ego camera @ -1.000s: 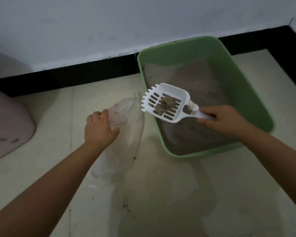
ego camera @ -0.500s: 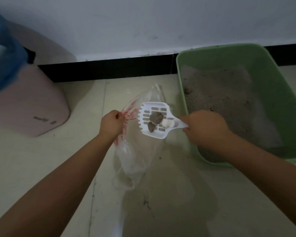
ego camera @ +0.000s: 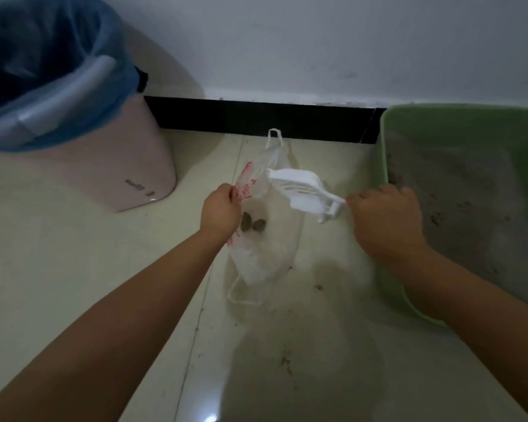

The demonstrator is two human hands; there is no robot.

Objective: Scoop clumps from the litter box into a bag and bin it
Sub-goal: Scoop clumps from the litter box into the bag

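Tipping the scoop (ego camera: 299, 191) over the bag (ego camera: 265, 239), I pinch the bag's rim in my left hand (ego camera: 221, 210), clench the handle in my right hand (ego camera: 384, 217), clumps (ego camera: 252, 224) inside it, litter box (ego camera: 457, 190) right of it, bin (ego camera: 83, 141) left and beyond.

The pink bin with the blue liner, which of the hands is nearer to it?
Left. The left hand holds the bag just right of the pink bin; the right hand is farther right, by the litter box.
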